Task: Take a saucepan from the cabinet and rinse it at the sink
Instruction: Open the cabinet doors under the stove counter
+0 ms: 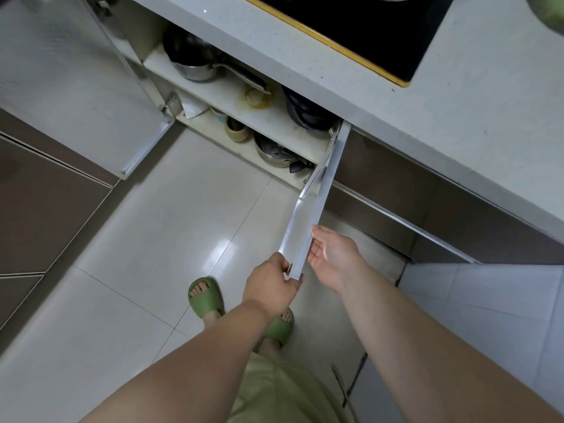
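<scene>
a kitchen cabinet [232, 96] is seen from above with both doors swung open, and the right-hand door [314, 203] is taken as the landmark. its free edge is held by both hands: the left hand [270, 280] is curled round the door's lower corner, thumb and fingers pinching it, while the right hand [331, 253] is laid against the door's outer face with fingers nearly straight and relaxed, gripping nothing. the saucepan [195, 64] is found well beyond the door's hinge end, on the upper shelf [225, 99] at the far left of the opening, away from both hands. its long handle [244, 76] is pointed back along the shelf toward the door, so the handle end is the nearer part; the left hand is judged the better placed, since it is on the side of the door facing the opening. a stack of dark bowls [305, 112] is set on the same shelf close to the door's hinge, just past the handle's tip, and a stained patch is seen between them. under the shelf, a lidded steel pot [274, 152] and a pale cup [236, 131] are kept near the door's foot. above the door, the tabletop [427, 111] carries a black hob [366, 32]. the reach is judged unobstructed; the sink is not in view.
</scene>
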